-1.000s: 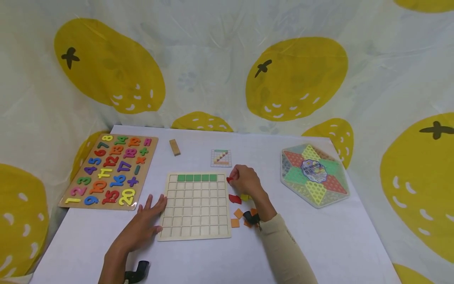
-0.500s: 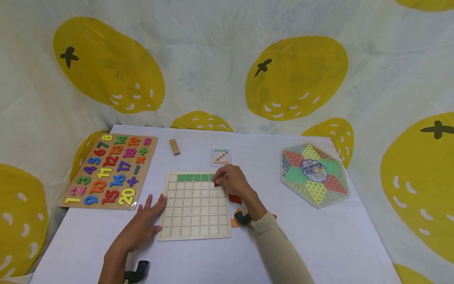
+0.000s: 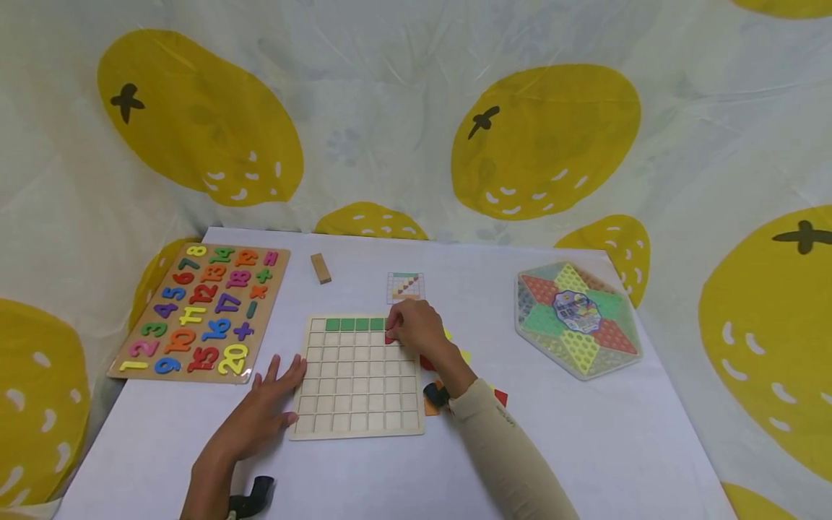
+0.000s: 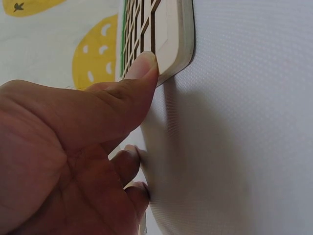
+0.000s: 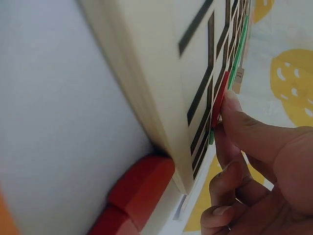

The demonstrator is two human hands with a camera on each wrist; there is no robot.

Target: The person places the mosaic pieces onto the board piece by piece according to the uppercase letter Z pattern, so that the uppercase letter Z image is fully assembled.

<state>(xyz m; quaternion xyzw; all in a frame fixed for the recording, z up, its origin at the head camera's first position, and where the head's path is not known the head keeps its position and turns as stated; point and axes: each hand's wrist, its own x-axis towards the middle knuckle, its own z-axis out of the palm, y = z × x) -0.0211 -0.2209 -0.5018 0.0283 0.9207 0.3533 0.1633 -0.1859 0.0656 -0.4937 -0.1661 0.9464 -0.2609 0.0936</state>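
Observation:
A pale wooden grid board [image 3: 354, 390] lies flat on the white table, with a row of green square tiles [image 3: 354, 325] in its far row. My right hand [image 3: 419, 328] pinches a small red piece [image 5: 221, 100] between thumb and fingertips, just below the right end of that row. Whether the piece touches the board, I cannot tell. At the board's left side rests my left hand [image 3: 260, 412], fingers spread; its thumb [image 4: 144, 66] touches the near left corner. Another red piece [image 5: 142, 186] lies against the board's right edge.
Orange tiles [image 3: 432, 410] and yellow pieces [image 3: 466, 356] lie right of the board, partly under my right arm. Behind it are a printed pattern card [image 3: 406, 287] and a wooden block [image 3: 321, 269]. A number puzzle [image 3: 279, 289] sits left, a hexagonal star-patterned game board [image 3: 578, 318] right.
My right hand has carried the red piece left, from beside the board's far right corner to over the grid below the green row. The left hand has stayed in place.

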